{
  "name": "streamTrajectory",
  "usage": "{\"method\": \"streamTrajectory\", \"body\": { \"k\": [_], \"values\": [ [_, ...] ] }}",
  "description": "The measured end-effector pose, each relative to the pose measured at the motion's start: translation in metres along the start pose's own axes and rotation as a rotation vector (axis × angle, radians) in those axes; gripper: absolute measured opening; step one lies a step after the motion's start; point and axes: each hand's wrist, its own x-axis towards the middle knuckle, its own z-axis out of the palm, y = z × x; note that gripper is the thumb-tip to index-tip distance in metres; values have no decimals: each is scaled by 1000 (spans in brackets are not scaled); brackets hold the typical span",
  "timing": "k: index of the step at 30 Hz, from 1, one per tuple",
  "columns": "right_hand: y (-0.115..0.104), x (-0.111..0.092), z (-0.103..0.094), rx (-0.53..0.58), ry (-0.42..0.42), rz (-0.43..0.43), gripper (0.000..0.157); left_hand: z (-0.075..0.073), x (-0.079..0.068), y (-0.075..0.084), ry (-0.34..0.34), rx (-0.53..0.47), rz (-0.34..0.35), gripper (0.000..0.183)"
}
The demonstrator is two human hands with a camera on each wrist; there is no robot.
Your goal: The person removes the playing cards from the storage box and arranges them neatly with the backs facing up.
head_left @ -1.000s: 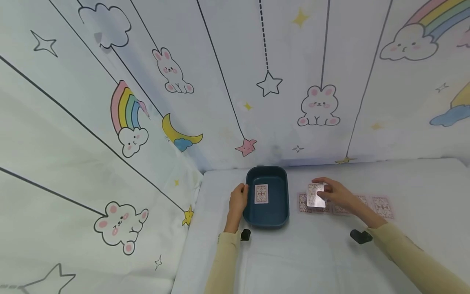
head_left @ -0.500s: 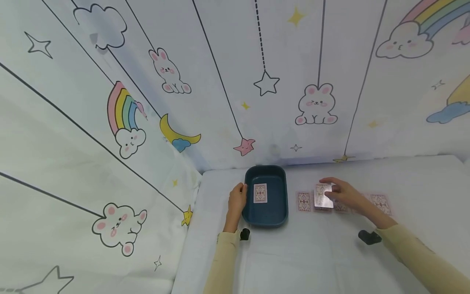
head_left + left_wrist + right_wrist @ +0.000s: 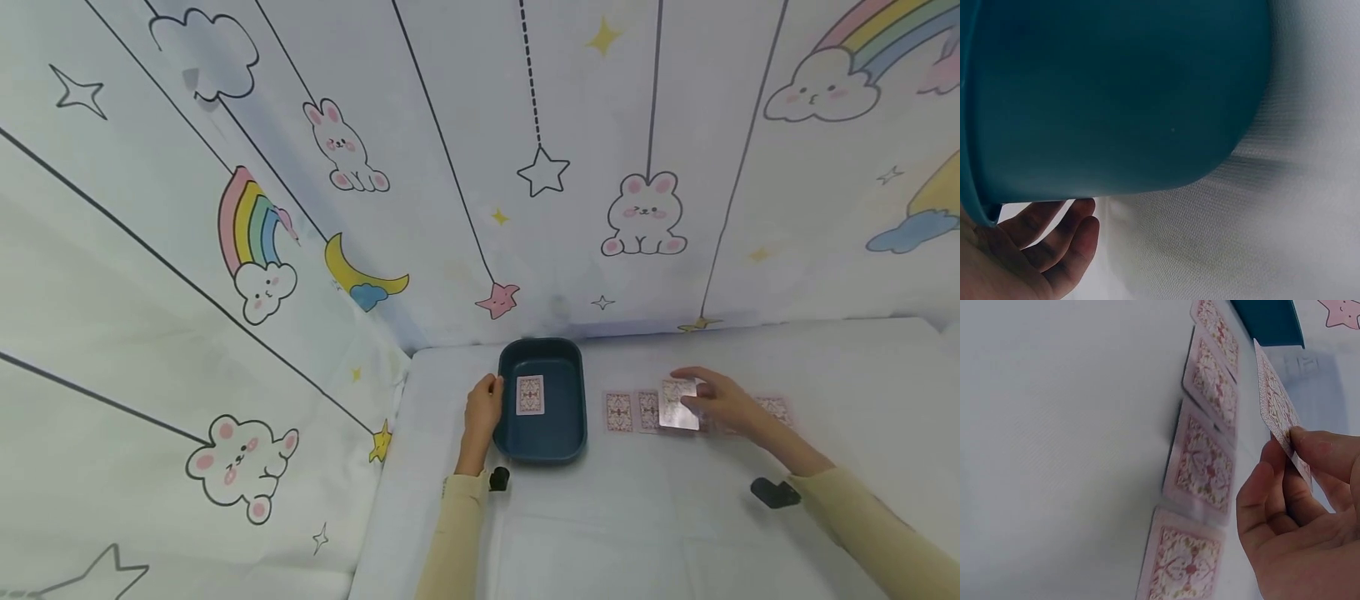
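Observation:
A playing card, patterned back up, is pinched between the thumb and fingers of my right hand. In the right wrist view this held card tilts above the table, beside a row of face-down cards. My left hand grips the left rim of a dark teal tray. The left wrist view shows its fingers by the tray's outer wall; the thumb is hidden there. One face-down card lies inside the tray.
Right of the tray, the row begins with a card and ends with another card; my right hand covers part of it. A white cloth covers the table. Behind stands a printed curtain. Black wrist devices sit below the hands.
My right hand has moved rightward along the row with the card, uncovering the leftmost cards. The left hand stays on the tray.

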Motion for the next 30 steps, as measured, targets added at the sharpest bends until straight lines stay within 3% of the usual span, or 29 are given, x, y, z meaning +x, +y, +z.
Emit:
{"method": "streamTrajectory", "body": {
  "k": [14,30],
  "values": [
    [35,-14,-15,-111,5,144,61,1,1,-2,7,-23,2,31],
    [64,-34,-46,-161,8,168,61,1,1,-1,-7,-13,-6,30]
  ]
}}
